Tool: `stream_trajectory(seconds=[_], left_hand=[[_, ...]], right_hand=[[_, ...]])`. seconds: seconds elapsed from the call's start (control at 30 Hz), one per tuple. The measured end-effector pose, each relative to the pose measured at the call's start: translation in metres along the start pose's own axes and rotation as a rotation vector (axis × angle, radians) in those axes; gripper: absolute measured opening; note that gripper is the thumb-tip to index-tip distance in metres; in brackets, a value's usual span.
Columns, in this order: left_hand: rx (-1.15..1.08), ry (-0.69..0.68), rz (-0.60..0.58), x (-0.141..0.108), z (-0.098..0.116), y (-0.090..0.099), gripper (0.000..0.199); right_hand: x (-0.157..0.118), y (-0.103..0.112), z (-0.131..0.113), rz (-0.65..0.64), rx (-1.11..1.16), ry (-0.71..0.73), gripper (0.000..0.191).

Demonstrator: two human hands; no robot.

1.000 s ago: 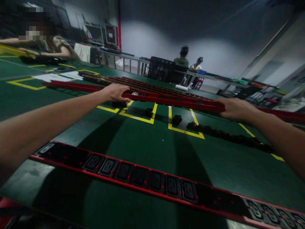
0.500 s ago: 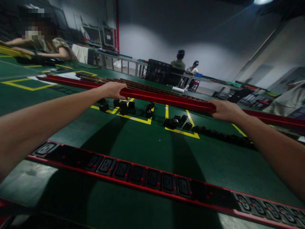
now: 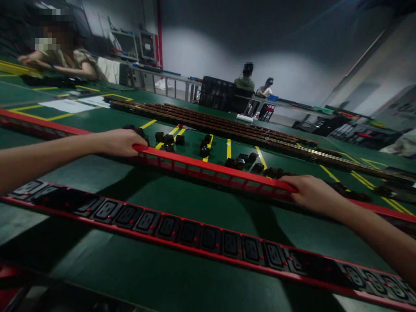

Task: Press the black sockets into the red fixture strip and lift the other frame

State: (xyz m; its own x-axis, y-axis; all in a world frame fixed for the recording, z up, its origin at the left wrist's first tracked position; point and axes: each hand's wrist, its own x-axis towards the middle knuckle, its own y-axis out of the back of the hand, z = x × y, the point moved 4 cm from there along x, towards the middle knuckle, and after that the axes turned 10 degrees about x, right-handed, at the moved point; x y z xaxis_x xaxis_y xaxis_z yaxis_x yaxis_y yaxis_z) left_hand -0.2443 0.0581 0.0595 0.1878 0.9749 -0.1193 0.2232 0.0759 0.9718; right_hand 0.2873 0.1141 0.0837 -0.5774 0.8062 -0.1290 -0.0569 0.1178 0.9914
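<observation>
A long red bar [image 3: 208,166] with a row of rectangular openings runs across the view, tilted down to the right. My left hand [image 3: 121,142] is closed round its upper edge left of centre. Farther right, my right hand [image 3: 303,189] grips the same bar. Nearer to me, a second long red strip [image 3: 201,255] lies on the green table [image 3: 182,277], with a row of black and grey rectangular pieces in it. Several small black parts [image 3: 169,138] sit just beyond the held bar.
Several long brown strips [image 3: 208,123] lie across the table's far part, near yellow tape lines and white sheets [image 3: 66,105]. A person [image 3: 69,60] sits at the far left. Two people are at tables in the background.
Both hands have brought the red bar lower and closer to me. Its side with the openings now shows, and the brown strips behind it are more visible.
</observation>
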Motion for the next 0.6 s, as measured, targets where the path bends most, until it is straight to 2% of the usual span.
stream_trajectory(seconds=[0.07, 0.2, 0.37, 0.5, 0.6], left_hand=[[0.015, -0.056, -0.015, 0.007, 0.004, -0.006, 0.023], [0.066, -0.025, 0.032, 0.033, 0.001, -0.011, 0.022], [0.054, 0.083, -0.062, 0.062, -0.014, -0.013, 0.017], [0.111, 0.201, -0.056, 0.084, -0.024, -0.005, 0.033], [0.088, 0.155, -0.062, 0.102, -0.028, 0.002, 0.04]], right_hand=[[0.008, -0.011, 0.001, -0.077, 0.044, -0.009, 0.024], [0.032, -0.019, 0.009, -0.126, -0.065, 0.01, 0.024], [0.062, -0.014, 0.019, -0.181, -0.105, 0.003, 0.022], [0.088, -0.008, 0.028, -0.143, -0.054, -0.127, 0.016], [0.105, -0.002, 0.034, -0.112, 0.02, -0.161, 0.015]])
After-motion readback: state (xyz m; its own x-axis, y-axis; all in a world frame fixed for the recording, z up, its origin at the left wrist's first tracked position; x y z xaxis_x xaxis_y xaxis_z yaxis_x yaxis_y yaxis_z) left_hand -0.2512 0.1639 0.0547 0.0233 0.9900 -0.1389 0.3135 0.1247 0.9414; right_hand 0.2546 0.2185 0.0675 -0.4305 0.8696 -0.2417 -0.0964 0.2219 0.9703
